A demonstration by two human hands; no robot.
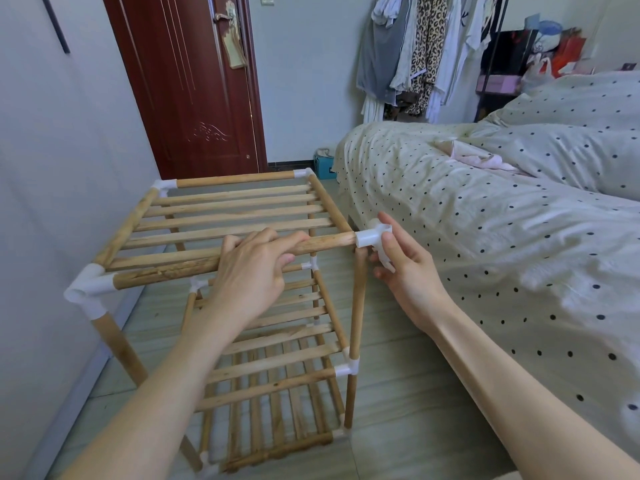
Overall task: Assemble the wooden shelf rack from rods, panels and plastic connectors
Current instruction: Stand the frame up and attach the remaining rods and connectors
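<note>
Gripping the front top rod (pixel 207 263) of the rack (pixel 221 216) with curled fingers, the left hand (pixel 254 271) steadies it; the right hand (pixel 403 268) pinches the white connector (pixel 372 237) at the rack's front right corner, seemingly unseated from the upright rod (pixel 357 306) beneath.

Wooden shelf rack (pixel 221 216) upright on floor, three slatted tiers. Top panel (pixel 228 211) level, pale slats between round rails. Front top rod (pixel 166 270) horizontal, left end seated in white corner connector (pixel 88 289). Right end wears loose white connector (pixel 372 237) (raised just above its post). Front-right post (pixel 356 306) upright, top end bare. Lower joints fitted with white connectors.
</note>
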